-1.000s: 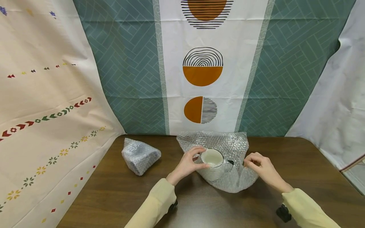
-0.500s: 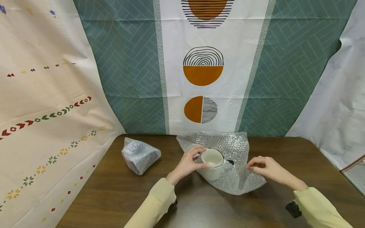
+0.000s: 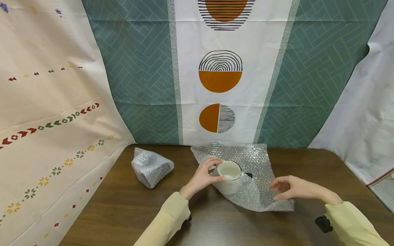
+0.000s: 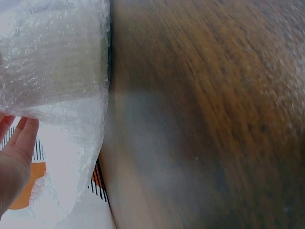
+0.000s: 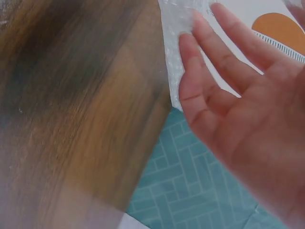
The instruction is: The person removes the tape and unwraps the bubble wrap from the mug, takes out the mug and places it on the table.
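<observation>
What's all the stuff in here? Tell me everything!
Table: 1, brown, bottom.
Bubble wrap: 1 sheet, clear, mid-table.
Mug: 1, white, dark rim, partly in the bubble wrap.
Bundle: 1, silvery, left on the table.
Back cloth: 1, green and white with orange shapes, behind the table.
Left cloth: 1, cream, patterned, left.
Right cloth: 1, mostly white, right.
Sleeves: 2, pale yellow, bottom.
Wrist cameras: 2, black, at the sleeves.
Left grip: 1, bare, holding the mug.
Right grip: 1, bare, by the bubble wrap's right edge.
</observation>
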`<move>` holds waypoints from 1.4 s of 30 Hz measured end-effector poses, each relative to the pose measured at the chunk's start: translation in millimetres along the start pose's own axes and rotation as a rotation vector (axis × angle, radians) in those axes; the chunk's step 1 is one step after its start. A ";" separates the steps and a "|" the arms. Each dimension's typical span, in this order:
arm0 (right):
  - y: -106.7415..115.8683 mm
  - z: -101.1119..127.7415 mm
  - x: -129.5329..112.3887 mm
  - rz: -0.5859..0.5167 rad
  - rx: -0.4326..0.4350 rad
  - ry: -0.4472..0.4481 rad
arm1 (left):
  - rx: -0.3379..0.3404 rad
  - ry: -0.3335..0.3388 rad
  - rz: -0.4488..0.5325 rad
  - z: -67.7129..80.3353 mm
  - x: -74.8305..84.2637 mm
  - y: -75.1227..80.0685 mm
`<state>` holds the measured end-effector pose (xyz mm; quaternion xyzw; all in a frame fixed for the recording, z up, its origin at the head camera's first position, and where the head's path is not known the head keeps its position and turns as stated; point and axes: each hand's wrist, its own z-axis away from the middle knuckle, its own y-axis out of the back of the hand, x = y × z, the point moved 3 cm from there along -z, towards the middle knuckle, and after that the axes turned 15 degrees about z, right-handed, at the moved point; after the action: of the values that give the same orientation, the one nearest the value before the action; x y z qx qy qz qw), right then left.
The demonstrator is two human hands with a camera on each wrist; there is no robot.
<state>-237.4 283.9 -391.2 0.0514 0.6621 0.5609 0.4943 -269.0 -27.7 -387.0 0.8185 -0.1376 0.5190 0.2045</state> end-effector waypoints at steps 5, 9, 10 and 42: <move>-4.0 4.0 1.2 -0.085 -0.117 0.040 | 0.000 0.000 0.000 0.1 -0.9 -0.7; -8.5 5.1 4.6 -0.109 -0.148 0.002 | 0.002 0.001 -0.006 0.2 -0.5 -0.4; -10.1 5.0 5.6 -0.118 -0.155 -0.007 | 0.002 0.000 -0.009 0.3 -0.2 -0.4; 13.4 0.8 -1.3 -0.036 0.040 0.051 | -0.006 0.014 0.028 0.9 1.1 -0.5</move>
<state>-242.7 288.5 -379.7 0.0351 0.6864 0.5397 0.4861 -267.6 -27.8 -386.4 0.8121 -0.1491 0.5272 0.2008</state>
